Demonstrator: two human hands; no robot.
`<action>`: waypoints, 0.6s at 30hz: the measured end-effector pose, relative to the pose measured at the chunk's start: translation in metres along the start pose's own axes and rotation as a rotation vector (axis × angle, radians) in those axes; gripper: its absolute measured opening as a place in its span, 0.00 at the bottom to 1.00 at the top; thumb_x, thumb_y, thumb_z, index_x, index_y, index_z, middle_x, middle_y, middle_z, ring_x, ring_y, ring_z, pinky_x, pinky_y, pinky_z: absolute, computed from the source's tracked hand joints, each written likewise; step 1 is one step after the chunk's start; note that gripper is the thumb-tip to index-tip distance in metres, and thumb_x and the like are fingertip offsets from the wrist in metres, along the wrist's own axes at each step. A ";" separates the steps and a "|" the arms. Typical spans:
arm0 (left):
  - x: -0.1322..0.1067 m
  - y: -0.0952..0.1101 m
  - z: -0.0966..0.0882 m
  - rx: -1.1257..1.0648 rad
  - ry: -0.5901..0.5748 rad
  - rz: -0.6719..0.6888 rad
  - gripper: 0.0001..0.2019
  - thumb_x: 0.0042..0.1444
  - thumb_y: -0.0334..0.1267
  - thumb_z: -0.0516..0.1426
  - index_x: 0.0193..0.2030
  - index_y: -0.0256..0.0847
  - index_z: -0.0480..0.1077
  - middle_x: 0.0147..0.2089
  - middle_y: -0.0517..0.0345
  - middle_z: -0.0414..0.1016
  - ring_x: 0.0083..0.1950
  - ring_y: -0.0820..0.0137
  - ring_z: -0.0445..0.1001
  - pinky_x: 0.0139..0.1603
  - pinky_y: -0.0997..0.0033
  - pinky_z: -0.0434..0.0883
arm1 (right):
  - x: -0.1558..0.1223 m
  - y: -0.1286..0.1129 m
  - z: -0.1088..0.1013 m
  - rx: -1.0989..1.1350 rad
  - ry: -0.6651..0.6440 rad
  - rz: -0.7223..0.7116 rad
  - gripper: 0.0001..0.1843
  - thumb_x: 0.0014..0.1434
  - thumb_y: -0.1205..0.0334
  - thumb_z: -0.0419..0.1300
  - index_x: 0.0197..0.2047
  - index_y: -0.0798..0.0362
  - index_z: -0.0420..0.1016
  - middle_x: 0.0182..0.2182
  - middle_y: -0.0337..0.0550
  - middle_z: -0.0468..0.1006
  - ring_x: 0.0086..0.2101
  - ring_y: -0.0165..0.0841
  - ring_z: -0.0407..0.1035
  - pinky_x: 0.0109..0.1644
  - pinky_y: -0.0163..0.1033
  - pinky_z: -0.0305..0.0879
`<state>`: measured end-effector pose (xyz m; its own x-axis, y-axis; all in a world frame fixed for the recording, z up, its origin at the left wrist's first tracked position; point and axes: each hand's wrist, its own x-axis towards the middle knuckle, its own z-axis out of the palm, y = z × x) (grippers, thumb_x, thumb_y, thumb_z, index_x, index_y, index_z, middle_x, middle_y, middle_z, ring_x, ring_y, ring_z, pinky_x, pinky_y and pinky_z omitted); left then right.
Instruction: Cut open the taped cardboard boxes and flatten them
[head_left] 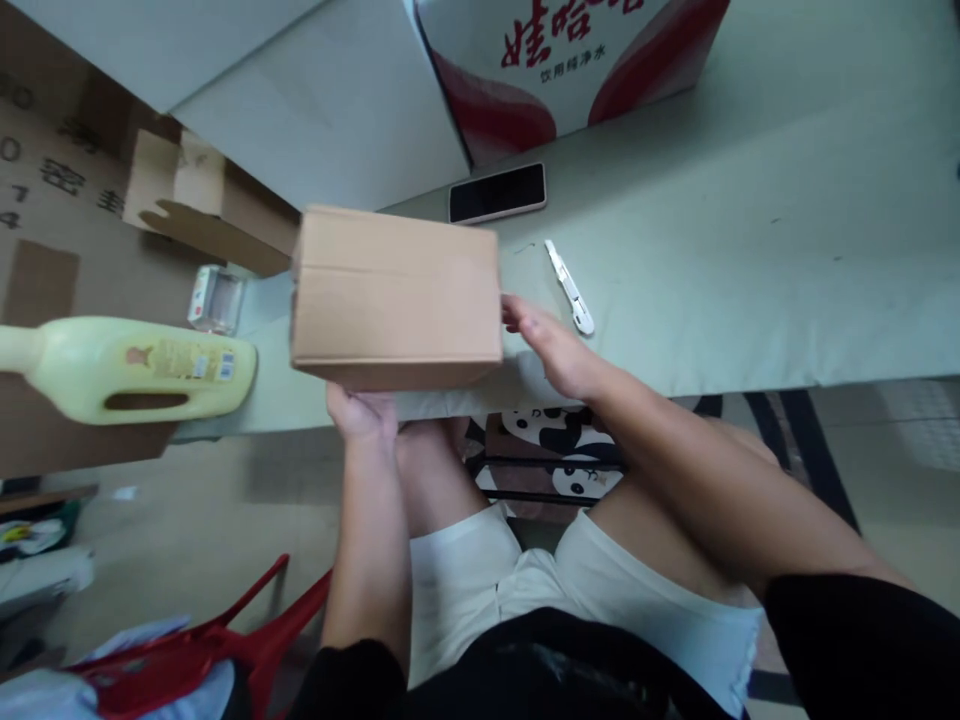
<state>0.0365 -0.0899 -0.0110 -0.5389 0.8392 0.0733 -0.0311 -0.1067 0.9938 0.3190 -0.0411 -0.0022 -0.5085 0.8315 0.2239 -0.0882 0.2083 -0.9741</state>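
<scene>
A closed brown cardboard box (pixel 396 295) is held up over the near edge of the pale green table (pixel 750 260). My left hand (pixel 361 412) is under its near bottom edge, fingers hidden beneath the box and gripping it. My right hand (pixel 551 345) presses its fingertips against the box's right side. A white box cutter (pixel 570 287) lies on the table just right of the box. A black phone (pixel 497 193) lies behind the box.
A pale yellow bottle with a handle (pixel 135 370) lies on its side at the left. A small clear item with a red label (pixel 216 298) and an open cardboard box (pixel 202 200) sit behind it. A red-and-white printed carton (pixel 562 60) stands at the back. A red chair (pixel 225 640) is below left.
</scene>
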 end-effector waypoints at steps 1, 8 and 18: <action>-0.007 0.001 0.004 -0.008 -0.031 -0.034 0.24 0.61 0.59 0.49 0.48 0.43 0.74 0.47 0.56 0.83 0.54 0.60 0.80 0.46 0.62 0.78 | 0.001 -0.001 0.001 -0.018 -0.031 -0.059 0.47 0.68 0.27 0.39 0.73 0.53 0.62 0.74 0.56 0.60 0.72 0.46 0.56 0.75 0.58 0.55; -0.063 -0.006 0.051 -0.183 -0.338 -0.451 0.35 0.50 0.68 0.64 0.55 0.43 0.74 0.53 0.47 0.83 0.47 0.60 0.83 0.34 0.70 0.76 | -0.007 -0.008 -0.020 -0.365 0.092 -0.318 0.38 0.70 0.34 0.43 0.72 0.47 0.66 0.72 0.51 0.64 0.73 0.46 0.54 0.77 0.60 0.48; -0.127 0.037 0.054 0.526 -0.875 -0.708 0.14 0.63 0.50 0.59 0.39 0.39 0.76 0.34 0.54 0.84 0.23 0.72 0.77 0.25 0.72 0.71 | -0.020 -0.030 -0.018 -0.466 0.160 -0.517 0.14 0.66 0.54 0.55 0.44 0.49 0.80 0.47 0.45 0.86 0.55 0.44 0.75 0.66 0.56 0.64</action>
<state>0.1490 -0.1715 0.0211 0.2077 0.7198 -0.6624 0.3640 0.5717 0.7353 0.3474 -0.0549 0.0230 -0.3652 0.6245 0.6904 0.1097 0.7653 -0.6343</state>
